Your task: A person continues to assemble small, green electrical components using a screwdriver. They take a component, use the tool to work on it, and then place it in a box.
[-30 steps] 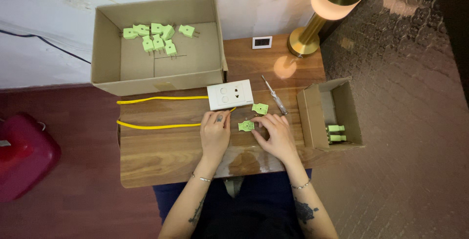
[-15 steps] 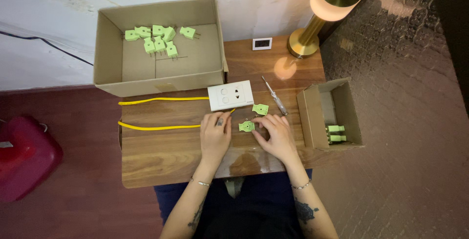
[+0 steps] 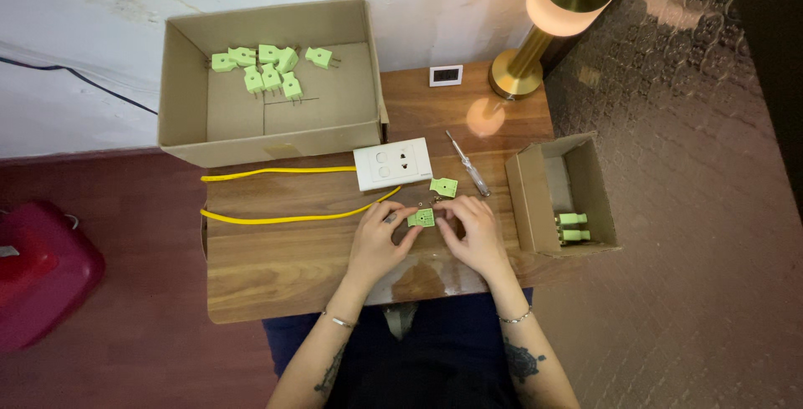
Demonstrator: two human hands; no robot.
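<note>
Both the left hand (image 3: 378, 237) and right hand (image 3: 473, 229) pinch 1 green plug half (image 3: 421, 217) on the table (image 3: 276, 267); assembly seems underway, and the other half (image 3: 443, 186) likely needs fitting.

Looking down at myself here: both my forearms are bare, no sleeves anywhere. My left hand (image 3: 376, 242) has a thin silvery bangle sitting at the wrist, lower middle of the frame, and further down that forearm there's a dark tattoo, sort of a long leafy shape near the bottom edge. My right hand (image 3: 475, 233) has a finer chain-type bracelet on its wrist, and below it there's a rounder dark tattoo on the forearm, bottom centre-right. No rings that I can make out. I'm wearing dark navy clothes, which fill the bottom middle of the frame, and the fabric looks plain.
</note>
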